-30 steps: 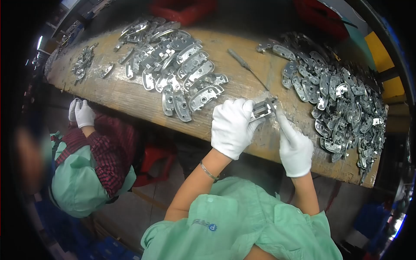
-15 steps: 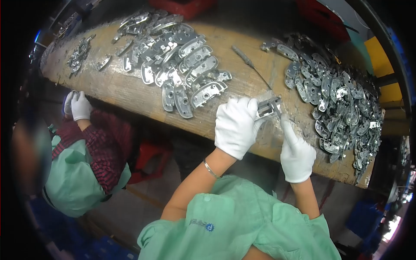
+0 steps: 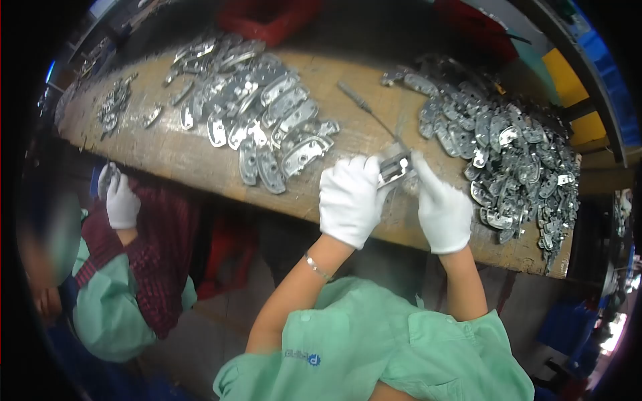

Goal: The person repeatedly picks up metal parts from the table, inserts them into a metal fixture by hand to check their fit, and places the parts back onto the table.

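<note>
Metal part [image 3: 393, 168] sits over the near side of the bench, between the two gloved hands and beside the tip of a thin tool. Left hand [image 3: 351, 204]: closed round the part's left end, thumb and fingers pinching it. Right hand [image 3: 444, 215]: fingers bent at the part's right end; whether it grasps anything cannot be told (the fingertips hide the contact).

Risks, judged, largest first. The whole part could twist out of the left hand if the right pushed off-centre, as smooth glove cloth may slip on metal. A glove could snag on an edge. Least: a knock against the thin tool, since it lies so near.

Surface: long wooden bench [image 3: 194, 150], scuffed, with a shiny patch and grey scraps. Room: dim; red bins [image 3: 267, 27] beyond the far edge, yellow panel [image 3: 562, 77] far right, co-worker [image 3: 110, 317] in green and checked cloth at left, red stool [image 3: 231, 257] below the near edge.

On the bench, by size: right heap [image 3: 498, 144] of curved metal pieces, left heap [image 3: 267, 90], small far-left heap [image 3: 115, 107], thin tool [image 3: 353, 95] between the two main heaps, then one loose piece [image 3: 152, 116] (lying apart).
</note>
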A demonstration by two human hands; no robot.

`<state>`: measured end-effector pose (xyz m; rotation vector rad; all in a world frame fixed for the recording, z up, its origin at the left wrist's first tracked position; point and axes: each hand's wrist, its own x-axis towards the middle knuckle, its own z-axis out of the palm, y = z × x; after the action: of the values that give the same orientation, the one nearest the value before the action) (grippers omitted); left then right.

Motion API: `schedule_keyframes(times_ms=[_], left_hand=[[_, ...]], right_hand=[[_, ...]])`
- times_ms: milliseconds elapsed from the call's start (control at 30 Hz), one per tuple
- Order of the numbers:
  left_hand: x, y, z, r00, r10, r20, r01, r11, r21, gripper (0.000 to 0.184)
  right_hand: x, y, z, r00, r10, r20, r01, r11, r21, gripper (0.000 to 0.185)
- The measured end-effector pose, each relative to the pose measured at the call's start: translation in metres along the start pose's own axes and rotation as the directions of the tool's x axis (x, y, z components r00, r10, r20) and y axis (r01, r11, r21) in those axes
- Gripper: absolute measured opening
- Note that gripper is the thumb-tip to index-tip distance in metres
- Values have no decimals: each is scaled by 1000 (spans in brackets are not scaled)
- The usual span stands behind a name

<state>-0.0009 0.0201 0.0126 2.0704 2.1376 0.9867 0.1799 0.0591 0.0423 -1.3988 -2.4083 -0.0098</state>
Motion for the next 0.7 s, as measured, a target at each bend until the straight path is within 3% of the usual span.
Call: schedule_keyframes(times_ms=[100, 167, 200, 233, 300, 367, 467, 567, 667, 700], left_hand=[[-4, -1, -10, 999, -20, -39, 20, 1000, -16, 54], [-11, -6, -14, 979, -6, -202, 27, 994, 103, 51], [-11, -6, -14, 994, -75, -74, 76, 997, 13, 45], [-12, -4, -13, 995, -82, -49, 85, 995, 54, 42], [-12, -3, -9, 993, -58, -103, 67, 994, 87, 41], [-15, -2, -6, 991, -71, -117, 82, 993, 90, 40], [-15, -5, -4, 995, -98, -36, 99, 995, 28, 51], [-17, -4, -2, 989, -70, -128, 78, 995, 55, 48], [-17, -5, 0, 993, -92, -74, 95, 995, 36, 45], [-15, -5, -2, 993, -86, -75, 89, 995, 37, 45]], right_hand=[[-11, -8, -22, 997, 27, 72, -36, 991, 128, 55], [-28, -7, -19, 996, 17, 91, -36, 977, 212, 54], [-33, -6, -10, 999, 15, -29, -6, 958, 288, 57], [-35, -11, -9, 1000, 15, -11, -11, 953, 301, 57], [-33, -22, -12, 997, 79, -5, -72, 931, 357, 57], [-35, -24, -7, 999, 41, -15, -33, 929, 367, 58], [-38, -22, -9, 1000, 10, -17, -4, 943, 333, 58], [-40, -26, -7, 1000, -1, -25, 8, 950, 312, 59], [-38, -32, 12, 994, -98, -50, 100, 994, 34, 62], [-39, -34, 11, 994, -95, -55, 97, 995, 34, 62]])
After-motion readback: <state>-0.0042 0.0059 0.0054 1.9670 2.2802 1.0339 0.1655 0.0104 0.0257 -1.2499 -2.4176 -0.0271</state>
